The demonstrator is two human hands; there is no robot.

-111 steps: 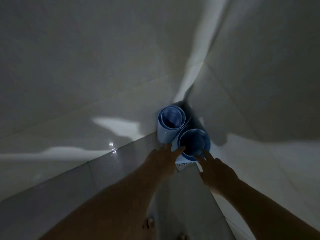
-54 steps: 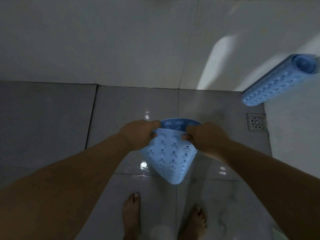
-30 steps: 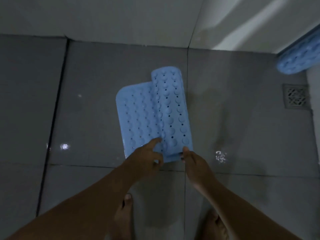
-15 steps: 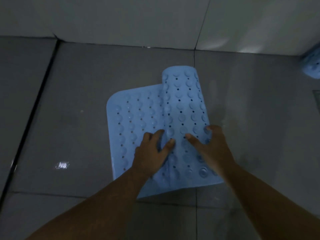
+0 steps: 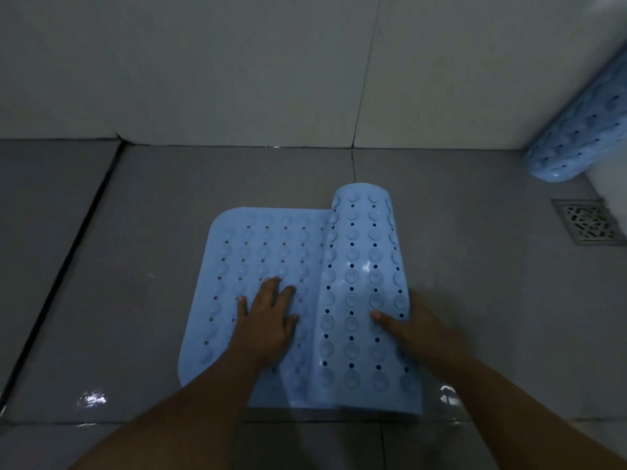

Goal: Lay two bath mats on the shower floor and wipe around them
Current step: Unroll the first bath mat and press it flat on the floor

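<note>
I look down through the head camera at a dim shower floor of large grey tiles (image 5: 475, 300), meeting a pale tiled wall (image 5: 237, 69) along the far side. A light blue rubber bath mat with rows of small holes and round suction cups (image 5: 271, 252) lies half unrolled in the middle of the floor. Its flat part is on the left; the part not yet unrolled forms a tube (image 5: 364, 266) on the right, suction cups facing up. The tube's long axis runs from near to far, its rounded far end pointing toward the wall.

To the far right, a second light blue mat, rolled up tight (image 5: 573, 144), leans tilted in the corner, its lower end close to the floor. Just near of it, a square metal drain grate (image 5: 588, 222) is set into the floor, well apart from the open mat. A dark grout line (image 5: 61, 266) runs diagonally at the left. Nothing lies on the floor between the tube and the drain.

My left hand (image 5: 268, 320) rests flat on the unrolled part, fingers spread and straight, pressing it down. My right hand (image 5: 410, 325) is against the tube's right side near its near end, the thumb lying on top; the other fingers are hidden behind the roll, so I cannot tell whether they curl round it.
</note>
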